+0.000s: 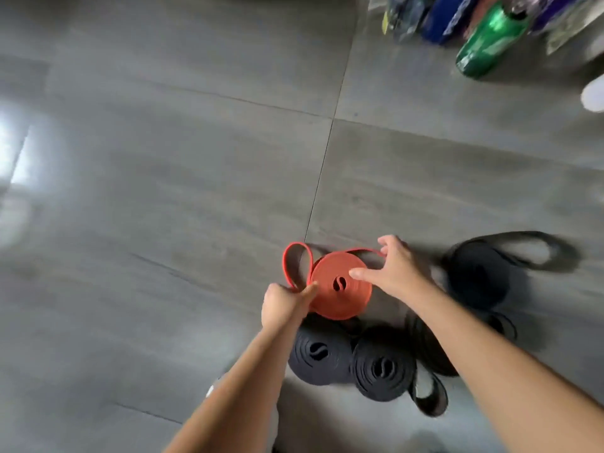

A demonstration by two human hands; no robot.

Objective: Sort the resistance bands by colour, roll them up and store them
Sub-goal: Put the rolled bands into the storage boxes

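Finishing the roll of the red resistance band (341, 284), laid flat on the grey floor tile (163, 191) just beyond two rolled black bands (327, 361). Pinching the loose tail loop with the left hand (284, 302) at the coil's left edge. Bracing the coil with the right hand (397, 271), thumb on the face, fingers hooked at the far strand. Judged best: keep the tail flat and lightly taut, feed it round without twist, press the face down against springing open. Keep apart from the third black band (483, 273), loosely coiled at right.
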